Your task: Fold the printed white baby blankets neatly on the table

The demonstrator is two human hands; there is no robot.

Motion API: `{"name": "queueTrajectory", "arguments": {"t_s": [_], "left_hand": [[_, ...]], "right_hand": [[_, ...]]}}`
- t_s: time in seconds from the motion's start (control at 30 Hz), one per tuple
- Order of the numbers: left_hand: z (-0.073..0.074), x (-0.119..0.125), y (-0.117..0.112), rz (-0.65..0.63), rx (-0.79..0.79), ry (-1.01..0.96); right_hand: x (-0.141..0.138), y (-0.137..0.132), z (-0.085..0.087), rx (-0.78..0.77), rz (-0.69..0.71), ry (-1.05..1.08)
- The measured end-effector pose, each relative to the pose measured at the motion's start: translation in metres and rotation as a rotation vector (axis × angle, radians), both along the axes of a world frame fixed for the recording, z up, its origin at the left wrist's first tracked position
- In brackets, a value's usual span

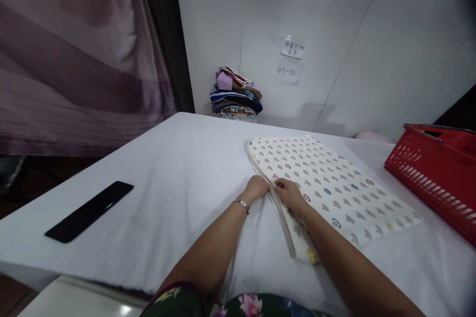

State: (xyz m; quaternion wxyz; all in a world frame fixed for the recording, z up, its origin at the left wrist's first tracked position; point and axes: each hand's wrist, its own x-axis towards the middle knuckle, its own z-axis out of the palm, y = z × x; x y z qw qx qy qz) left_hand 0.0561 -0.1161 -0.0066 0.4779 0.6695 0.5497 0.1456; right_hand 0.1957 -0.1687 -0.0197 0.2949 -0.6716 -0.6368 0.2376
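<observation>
A folded cream cloth (327,183) printed with small grey, red and blue shapes lies flat on the white table (178,178). My left hand (256,189), with a silver bracelet on the wrist, is curled at the cloth's left folded edge, fingers pinching it. My right hand (290,194) rests on the same edge right beside it, fingers bent over the layered fabric. Both hands meet at the middle of that long edge.
A red plastic basket (435,173) stands at the right edge of the table. A black flat phone-like slab (89,211) lies at the left. A pile of folded clothes (236,94) sits against the far wall, under two paper notes (290,59). A purple curtain (74,49) hangs on the left.
</observation>
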Motion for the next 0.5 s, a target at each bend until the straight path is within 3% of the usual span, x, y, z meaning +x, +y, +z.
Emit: {"name": "queueTrajectory", "arguments": {"t_s": [0.13, 0.27, 0.5], "left_hand": [[0.011, -0.002, -0.002, 0.018, -0.072, -0.022], [0.018, -0.003, -0.005, 0.03, -0.125, -0.047], [0.016, -0.003, -0.002, 0.027, -0.182, -0.063]], "right_hand": [[-0.008, -0.006, 0.003, 0.072, -0.049, -0.181], [-0.019, -0.011, 0.008, 0.056, 0.024, -0.426], [-0.024, -0.015, 0.017, -0.019, 0.064, -0.543]]}}
